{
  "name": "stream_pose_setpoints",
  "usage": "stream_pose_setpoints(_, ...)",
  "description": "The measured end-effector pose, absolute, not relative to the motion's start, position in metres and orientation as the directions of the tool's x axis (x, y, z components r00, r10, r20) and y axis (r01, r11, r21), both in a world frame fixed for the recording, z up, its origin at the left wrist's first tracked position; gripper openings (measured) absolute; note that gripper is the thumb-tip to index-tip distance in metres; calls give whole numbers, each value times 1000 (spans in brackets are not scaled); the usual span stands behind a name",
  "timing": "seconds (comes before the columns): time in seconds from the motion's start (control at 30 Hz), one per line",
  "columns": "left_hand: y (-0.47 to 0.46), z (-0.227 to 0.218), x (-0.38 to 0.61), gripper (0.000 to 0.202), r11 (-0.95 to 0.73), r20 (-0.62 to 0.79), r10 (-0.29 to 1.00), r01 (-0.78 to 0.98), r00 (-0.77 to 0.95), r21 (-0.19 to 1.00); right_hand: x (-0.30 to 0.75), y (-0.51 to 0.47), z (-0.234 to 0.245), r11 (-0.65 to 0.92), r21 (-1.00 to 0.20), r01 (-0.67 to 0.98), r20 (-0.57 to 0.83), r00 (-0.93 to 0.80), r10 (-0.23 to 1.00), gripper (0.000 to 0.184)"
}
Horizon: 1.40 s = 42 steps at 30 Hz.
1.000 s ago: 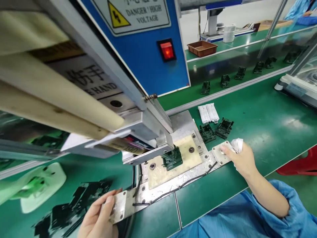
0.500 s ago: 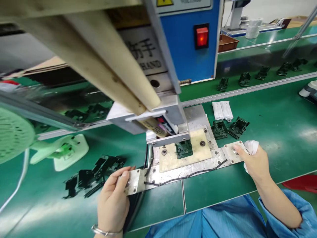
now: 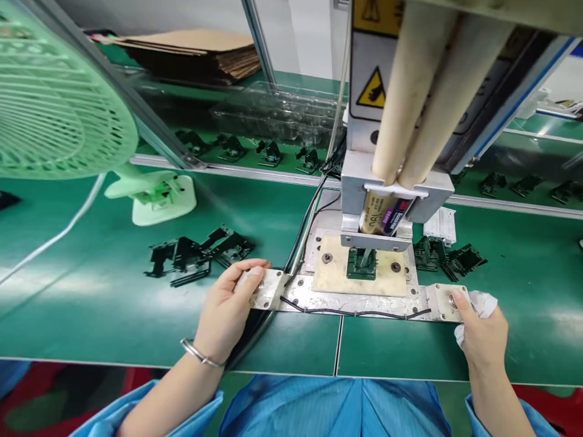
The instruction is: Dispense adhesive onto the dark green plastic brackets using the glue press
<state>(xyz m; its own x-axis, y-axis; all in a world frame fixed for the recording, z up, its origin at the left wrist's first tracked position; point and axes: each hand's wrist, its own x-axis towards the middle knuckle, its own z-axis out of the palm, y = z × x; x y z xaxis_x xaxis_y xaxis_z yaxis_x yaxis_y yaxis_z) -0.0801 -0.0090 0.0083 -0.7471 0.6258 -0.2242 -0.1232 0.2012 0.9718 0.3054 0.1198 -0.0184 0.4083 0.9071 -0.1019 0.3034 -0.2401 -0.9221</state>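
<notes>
My left hand (image 3: 228, 306) wraps round the metal button box (image 3: 274, 289) at the left end of the machine's base, its thumb over the button. At the other end my right hand (image 3: 487, 334) clasps a crumpled white cloth (image 3: 484, 305), while its thumb lies on the button of the right button box (image 3: 441, 301). Between the hands, a dark plastic part (image 3: 361, 270) sits on the cream fixture plate (image 3: 392, 286). Right above that part is the machine's metal head (image 3: 376, 241), which holds a gold and a dark labelled tube; whether it touches the part I cannot tell.
Dark plastic parts (image 3: 189, 258) lie in a pile on the left, with more (image 3: 464, 261) beside white pieces (image 3: 441, 226) on the right. A green fan (image 3: 164, 197) stands at left. Black cables (image 3: 304, 233) run beside the base. Behind the rail, several parts (image 3: 269, 153) stand in a row.
The camera view has swung to the left, so the machine appears farther right. Both hands keep their places on the button boxes, and the dark part stays on the fixture plate.
</notes>
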Motion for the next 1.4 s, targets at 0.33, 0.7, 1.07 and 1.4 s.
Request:
stream_pose_setpoints(0.33, -9, 9, -80, 47, 204, -226, 648, -120, -727, 972, 307, 123, -20, -236, -928, 289, -107, 399, 911, 62)
stream_pose_setpoints(0.7, -11, 7, -81, 41, 211, -222, 648, -108, -729, 971, 304, 121, -14, -215, -928, 303, -80, 402, 912, 60)
stream_pose_setpoints(1.07, -9, 8, -78, 35, 177, -205, 622, -119, -756, 977, 305, 119, -13, -180, -931, 318, -37, 407, 913, 56)
stream_pose_setpoints(1.4, -9, 10, -75, 29, 185, -183, 627, -84, -757, 979, 300, 117, -7, -127, -955, 267, -8, 405, 914, 53)
